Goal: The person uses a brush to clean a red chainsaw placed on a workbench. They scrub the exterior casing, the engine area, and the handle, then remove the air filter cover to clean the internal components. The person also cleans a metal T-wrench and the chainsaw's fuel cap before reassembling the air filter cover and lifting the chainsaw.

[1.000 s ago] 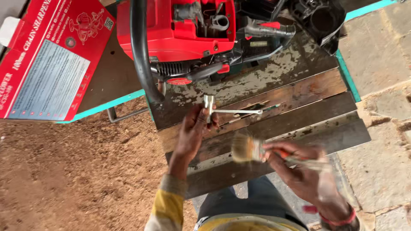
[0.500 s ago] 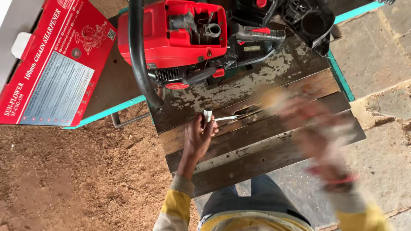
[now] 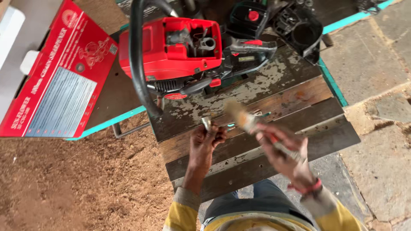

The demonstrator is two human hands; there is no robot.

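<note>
My left hand (image 3: 206,142) grips a small metal tool (image 3: 206,123) at its socket end, held just above the worn wooden workbench (image 3: 274,141). To its right, my right hand (image 3: 282,152) holds a paintbrush (image 3: 245,119) by its handle, bristles pointing up-left toward the metal tool; the brush is blurred by motion. A red chainsaw body (image 3: 171,53) with a black loop handle (image 3: 138,64) lies on the bench just beyond both hands, its top cover off.
A red cardboard box (image 3: 60,81) lies at the left on a grey surface. Black chainsaw cover parts (image 3: 295,28) sit at the bench's far right. Sawdust-covered ground (image 3: 64,184) spreads at the left, stone paving (image 3: 385,107) at the right.
My right hand swung the paintbrush out to the right, then back in toward the metal tool. My left hand lifted the tool off the bench and curled around it.
</note>
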